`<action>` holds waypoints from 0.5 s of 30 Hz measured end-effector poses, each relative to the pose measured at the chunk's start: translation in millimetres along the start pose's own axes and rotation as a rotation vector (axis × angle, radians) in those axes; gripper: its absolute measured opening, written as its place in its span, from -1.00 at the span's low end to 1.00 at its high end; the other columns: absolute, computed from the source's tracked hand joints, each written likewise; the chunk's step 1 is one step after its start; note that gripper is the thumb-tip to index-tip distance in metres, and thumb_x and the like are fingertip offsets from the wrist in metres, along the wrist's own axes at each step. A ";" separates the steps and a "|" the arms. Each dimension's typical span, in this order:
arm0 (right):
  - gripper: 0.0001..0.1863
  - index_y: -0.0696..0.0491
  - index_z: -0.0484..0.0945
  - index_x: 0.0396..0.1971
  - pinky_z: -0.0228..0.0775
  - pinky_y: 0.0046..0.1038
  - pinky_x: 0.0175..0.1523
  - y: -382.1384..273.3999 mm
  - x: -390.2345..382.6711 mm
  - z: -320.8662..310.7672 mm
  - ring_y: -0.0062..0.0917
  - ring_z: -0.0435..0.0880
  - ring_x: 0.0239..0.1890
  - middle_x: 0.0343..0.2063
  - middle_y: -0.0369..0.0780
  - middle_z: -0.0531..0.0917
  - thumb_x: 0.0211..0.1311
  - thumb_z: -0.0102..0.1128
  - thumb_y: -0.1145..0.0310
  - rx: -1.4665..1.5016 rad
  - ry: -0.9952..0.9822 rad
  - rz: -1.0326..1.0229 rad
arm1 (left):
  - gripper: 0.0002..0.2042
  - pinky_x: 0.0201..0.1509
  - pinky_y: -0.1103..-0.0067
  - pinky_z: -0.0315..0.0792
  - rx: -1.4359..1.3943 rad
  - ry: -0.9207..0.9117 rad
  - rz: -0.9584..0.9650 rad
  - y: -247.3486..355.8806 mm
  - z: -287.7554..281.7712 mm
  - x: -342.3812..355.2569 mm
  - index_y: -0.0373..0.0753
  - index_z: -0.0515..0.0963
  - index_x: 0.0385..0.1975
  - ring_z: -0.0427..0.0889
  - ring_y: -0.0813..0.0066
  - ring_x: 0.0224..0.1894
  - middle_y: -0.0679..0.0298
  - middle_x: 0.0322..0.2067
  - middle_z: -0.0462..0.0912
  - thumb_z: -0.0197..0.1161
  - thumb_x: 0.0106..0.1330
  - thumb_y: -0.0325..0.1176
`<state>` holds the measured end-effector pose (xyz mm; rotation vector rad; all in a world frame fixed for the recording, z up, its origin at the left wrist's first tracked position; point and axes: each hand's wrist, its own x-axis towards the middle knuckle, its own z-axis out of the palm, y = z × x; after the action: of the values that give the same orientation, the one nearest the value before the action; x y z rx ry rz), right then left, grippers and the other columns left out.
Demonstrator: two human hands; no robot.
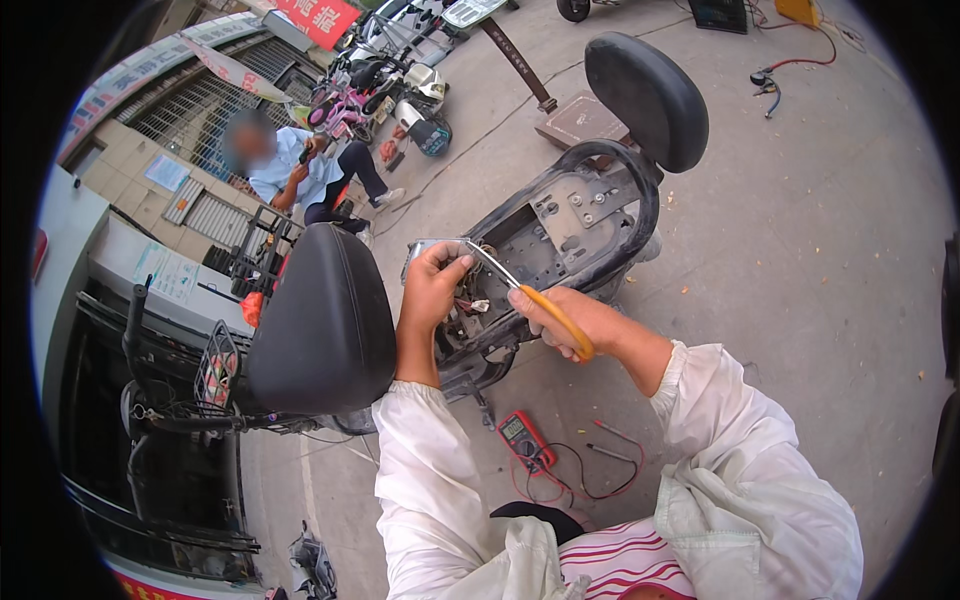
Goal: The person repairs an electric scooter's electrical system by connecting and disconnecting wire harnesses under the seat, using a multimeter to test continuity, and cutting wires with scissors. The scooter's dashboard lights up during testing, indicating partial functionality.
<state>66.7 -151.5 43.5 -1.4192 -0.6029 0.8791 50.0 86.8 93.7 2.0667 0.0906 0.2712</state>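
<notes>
My left hand [432, 289] is closed in a pinch over the open compartment of a dusty scooter frame [622, 240], holding something small and thin I cannot clearly make out. My right hand [572, 315] grips orange-handled scissors [551, 308], their metal blades reaching up to the left fingertips. Under my hands lie tangled wires and connectors [472, 310]. A black seat [315, 320] stands raised just left of my left hand, and a black backrest [645, 100] is at the far end of the frame. A red multimeter [525, 440] with leads lies on the ground below.
A person [310, 180] in a light blue shirt sits at the upper left among parked scooters [420, 125]. A brown pedestal stand [570, 120] is behind the frame. Hoses [805, 62] lie at the top right. Handlebars and a basket [215, 370] are left of the seat.
</notes>
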 end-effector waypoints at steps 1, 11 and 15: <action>-0.23 0.11 0.43 -0.64 0.26 -0.43 -0.69 1.8 0.7 -1.7 -0.54 0.37 -0.80 -0.80 -0.30 0.35 0.28 -0.16 -0.40 0.028 -0.019 -0.021 | -0.90 -0.23 0.67 0.41 -0.022 -0.003 0.009 1.8 1.3 0.1 -0.38 0.62 -0.28 0.54 0.66 -0.35 0.35 -0.41 0.64 0.24 0.28 -0.52; -0.16 0.28 0.51 -0.60 0.50 -0.22 -0.28 4.3 3.3 3.6 -0.14 0.64 -0.49 -0.67 0.00 0.55 0.25 -0.07 -0.37 -0.552 0.246 -0.147 | -0.89 -0.20 0.61 0.41 0.046 -0.002 0.018 1.5 5.4 2.0 -0.39 0.63 -0.31 0.54 0.59 -0.32 0.31 -0.38 0.63 0.25 0.26 -0.48; -0.25 0.27 0.52 -0.51 0.51 -0.16 -0.26 -2.2 -7.4 18.3 -0.02 0.67 -0.41 -0.56 0.08 0.63 0.24 0.03 -0.29 -0.669 0.376 -0.171 | -0.87 -0.17 0.54 0.38 0.204 0.054 0.069 -13.5 0.3 6.6 -0.39 0.63 -0.34 0.50 0.47 -0.29 0.24 -0.39 0.55 0.29 0.22 -0.44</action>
<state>48.1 -146.8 48.4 -2.0338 -0.7490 0.2524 57.1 94.4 82.8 2.2684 0.0828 0.3737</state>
